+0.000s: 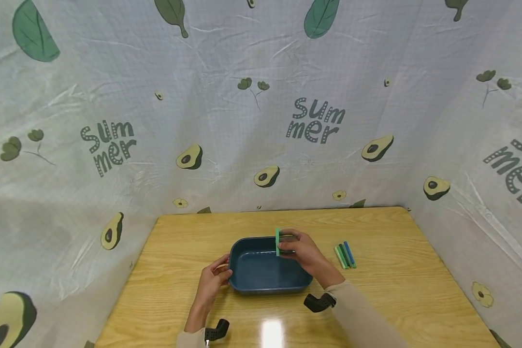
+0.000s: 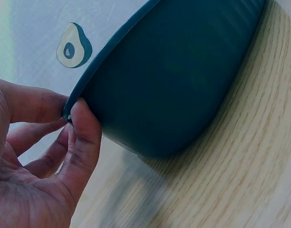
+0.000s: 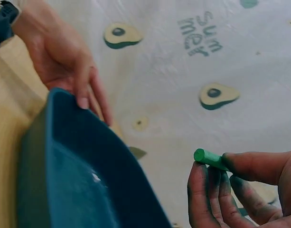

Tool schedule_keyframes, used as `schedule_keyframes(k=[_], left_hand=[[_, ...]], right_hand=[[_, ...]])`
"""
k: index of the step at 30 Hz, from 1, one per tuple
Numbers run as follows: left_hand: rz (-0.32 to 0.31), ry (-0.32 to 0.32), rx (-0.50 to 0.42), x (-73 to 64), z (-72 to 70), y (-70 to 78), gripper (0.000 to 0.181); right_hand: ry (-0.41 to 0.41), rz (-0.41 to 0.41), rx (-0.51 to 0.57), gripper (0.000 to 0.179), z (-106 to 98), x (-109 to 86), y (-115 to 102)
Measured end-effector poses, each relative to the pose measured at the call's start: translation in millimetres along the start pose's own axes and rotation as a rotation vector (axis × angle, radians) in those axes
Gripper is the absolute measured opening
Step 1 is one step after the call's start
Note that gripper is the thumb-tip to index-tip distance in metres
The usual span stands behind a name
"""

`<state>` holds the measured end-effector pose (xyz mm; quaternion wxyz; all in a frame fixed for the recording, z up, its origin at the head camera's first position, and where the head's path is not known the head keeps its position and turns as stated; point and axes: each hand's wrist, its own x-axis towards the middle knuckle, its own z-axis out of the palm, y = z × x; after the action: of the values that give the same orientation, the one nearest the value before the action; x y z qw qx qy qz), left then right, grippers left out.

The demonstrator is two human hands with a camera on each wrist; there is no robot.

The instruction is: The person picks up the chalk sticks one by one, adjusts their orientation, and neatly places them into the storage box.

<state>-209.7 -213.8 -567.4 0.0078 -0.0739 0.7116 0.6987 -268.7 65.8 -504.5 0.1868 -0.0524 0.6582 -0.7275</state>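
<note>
A dark blue rectangular plastic basin (image 1: 269,291) stands on the table. At its left end my left hand (image 1: 213,281) pinches the rim between thumb and fingers, seen close up in the left wrist view against the basin's outer wall (image 2: 178,76). Over the basin's right half, my right hand (image 1: 306,252) holds a bright green chalk stick (image 1: 277,242). In the right wrist view that chalk stick (image 3: 211,158) is pinched between the thumb and fingertips, which carry dark green smudges. To the right of the basin, several green and blue chalk sticks (image 1: 345,255) lie side by side.
The wooden table (image 1: 400,290) is lit by a bright reflection near its front edge. A white cloth (image 1: 226,125) printed with avocados, leaves and lettering hangs behind the table and along both sides. Black wrist mounts (image 1: 319,303) sit on both wrists.
</note>
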Motion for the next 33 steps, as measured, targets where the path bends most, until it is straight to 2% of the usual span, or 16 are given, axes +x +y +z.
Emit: schedule_keyframes(k=[4, 15, 33], left_hand=[[-0.009, 0.002, -0.024, -0.6, 1.2, 0.9, 0.050], [-0.011, 0.001, -0.012, -0.2, 1.2, 0.2, 0.051], [0.016, -0.008, 0.001, -1.3, 0.9, -1.5, 0.050]], right_hand=[[-0.006, 0.033, 0.005, 0.051, 13, 4.2, 9], [-0.008, 0.113, -0.005, 0.056, 35, 17.4, 33], [0.032, 0.201, -0.064, 0.051, 63, 30.6, 53]])
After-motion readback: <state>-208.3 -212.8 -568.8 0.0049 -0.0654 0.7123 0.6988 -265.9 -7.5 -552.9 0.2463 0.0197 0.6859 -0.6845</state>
